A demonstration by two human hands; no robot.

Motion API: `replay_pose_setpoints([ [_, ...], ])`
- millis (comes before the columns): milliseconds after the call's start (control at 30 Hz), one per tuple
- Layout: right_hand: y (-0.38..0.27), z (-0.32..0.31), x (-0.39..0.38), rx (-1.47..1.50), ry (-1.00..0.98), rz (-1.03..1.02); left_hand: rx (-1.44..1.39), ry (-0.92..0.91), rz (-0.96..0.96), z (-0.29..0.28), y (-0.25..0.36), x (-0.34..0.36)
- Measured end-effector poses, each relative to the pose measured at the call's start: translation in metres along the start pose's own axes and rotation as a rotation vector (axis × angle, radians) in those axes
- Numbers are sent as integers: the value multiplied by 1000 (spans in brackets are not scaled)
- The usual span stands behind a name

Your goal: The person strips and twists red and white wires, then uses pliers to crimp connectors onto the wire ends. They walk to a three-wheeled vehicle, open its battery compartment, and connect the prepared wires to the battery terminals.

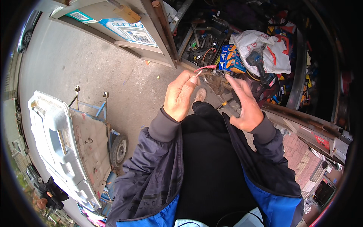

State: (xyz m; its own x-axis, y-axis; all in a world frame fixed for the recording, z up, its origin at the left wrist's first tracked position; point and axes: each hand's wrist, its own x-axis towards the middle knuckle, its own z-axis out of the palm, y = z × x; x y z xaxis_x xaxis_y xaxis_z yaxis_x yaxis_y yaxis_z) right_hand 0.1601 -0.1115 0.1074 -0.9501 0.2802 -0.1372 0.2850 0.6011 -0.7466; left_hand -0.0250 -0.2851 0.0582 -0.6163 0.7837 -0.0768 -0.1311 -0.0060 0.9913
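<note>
My left hand (178,94) is closed in a pinch on a thin red wire (206,67). The wire curves toward the right from between thumb and forefinger, and a short pale end (198,73) pokes up beside it. A small gap to the right, my right hand (245,103) has its fingers stretched out and its thumb spread well apart. Between that thumb and the fingers shows a dark curved shape; whether it touches the palm I cannot make out. The wire's far tip comes near a blue and orange box (231,58), short of my right fingertips.
Ahead is a cluttered tool compartment with loose hand tools (202,47), a white plastic bag (278,49) and a cordless power tool (259,64). An opened metal door (132,53) stands at its left. A white-bodied cart (64,151) with a wheel (119,150) is at left; a person (51,195) is behind it.
</note>
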Motion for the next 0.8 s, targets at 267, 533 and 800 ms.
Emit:
replay_pose_setpoints([
  [267, -9, 0, 3, -90, -3, -32, 204, -66, 189, -1, -3, 1],
  [533, -10, -5, 1, -307, 27, -92, 382, -118, 227, -8, 2, 0],
  [800, -8, 3, -2, -5, -2, 112, 487, -112, 181, -3, 10, -8],
])
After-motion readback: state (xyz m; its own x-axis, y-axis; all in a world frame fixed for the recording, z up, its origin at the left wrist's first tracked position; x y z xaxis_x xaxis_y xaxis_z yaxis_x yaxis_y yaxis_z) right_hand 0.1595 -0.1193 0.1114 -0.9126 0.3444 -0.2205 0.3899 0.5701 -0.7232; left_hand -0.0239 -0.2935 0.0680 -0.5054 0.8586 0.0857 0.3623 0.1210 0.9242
